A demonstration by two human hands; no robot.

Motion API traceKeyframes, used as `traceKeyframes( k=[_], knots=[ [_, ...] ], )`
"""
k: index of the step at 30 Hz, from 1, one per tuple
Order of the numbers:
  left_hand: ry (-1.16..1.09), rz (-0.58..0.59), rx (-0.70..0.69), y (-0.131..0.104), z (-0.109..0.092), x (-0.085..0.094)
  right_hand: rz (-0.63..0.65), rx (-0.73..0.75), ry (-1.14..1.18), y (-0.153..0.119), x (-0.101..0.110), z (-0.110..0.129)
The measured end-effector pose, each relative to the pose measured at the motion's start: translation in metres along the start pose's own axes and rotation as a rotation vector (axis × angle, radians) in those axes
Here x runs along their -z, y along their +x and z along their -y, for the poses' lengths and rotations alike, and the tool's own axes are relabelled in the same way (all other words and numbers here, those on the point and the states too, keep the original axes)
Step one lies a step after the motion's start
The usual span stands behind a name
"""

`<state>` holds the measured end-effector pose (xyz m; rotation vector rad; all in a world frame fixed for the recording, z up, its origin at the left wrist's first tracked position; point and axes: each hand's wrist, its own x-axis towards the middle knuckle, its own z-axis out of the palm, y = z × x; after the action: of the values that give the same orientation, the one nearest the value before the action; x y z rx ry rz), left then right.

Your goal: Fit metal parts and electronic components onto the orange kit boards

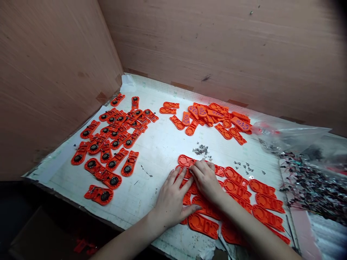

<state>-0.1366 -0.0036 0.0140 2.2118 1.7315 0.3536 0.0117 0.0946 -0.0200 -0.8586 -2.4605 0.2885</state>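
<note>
Orange plastic shell halves (pixel 202 224) lie in rows on the white-covered table, hollow side up. My left hand (pixel 173 200) rests over the left end of these rows, its fingers stretched out and apart, fingertips touching a shell. Beside it, my right hand (pixel 207 178) is closed, with its fingers bent together and pressed down on a shell near the top of the rows. Whatever its fingertips pinch is hidden or too small to name. Just beyond lies a small pile of metal pieces (pixel 201 149), with several more loose metal pieces (pixel 245 167) to the right.
At left is a group of orange shells fitted with round black parts (pixel 114 180). A heap of shells, some with purple markings (pixel 202 111), lies at the back. Wired components (pixel 311 184) and clear plastic bags (pixel 295 135) are at right. Wooden panels (pixel 217 47) enclose the table.
</note>
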Motion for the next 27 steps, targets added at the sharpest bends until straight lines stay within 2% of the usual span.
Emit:
traceKeyframes(
  k=[4, 7, 10, 16, 23, 27],
  knots=[
    [0.006, -0.001, -0.010, 0.000, 0.000, 0.002, -0.039, -0.089, -0.024, -0.012, 0.013, 0.002],
    [0.001, -0.005, -0.012, 0.001, 0.000, 0.002, -0.083, -0.038, -0.106, -0.023, 0.019, 0.004],
    [0.003, -0.006, -0.010, 0.001, 0.000, 0.002, -0.089, 0.028, -0.212, -0.031, 0.018, 0.006],
    [0.034, -0.008, -0.008, 0.000, 0.000, 0.000, -0.098, 0.014, -0.270, -0.030, 0.012, 0.007],
    [0.027, -0.006, -0.007, 0.002, 0.000, -0.001, -0.060, -0.076, -0.131, -0.028, 0.012, 0.009],
    [0.005, -0.021, -0.012, 0.002, 0.000, -0.001, -0.027, -0.191, 0.035, -0.011, 0.022, 0.009]
  ],
)
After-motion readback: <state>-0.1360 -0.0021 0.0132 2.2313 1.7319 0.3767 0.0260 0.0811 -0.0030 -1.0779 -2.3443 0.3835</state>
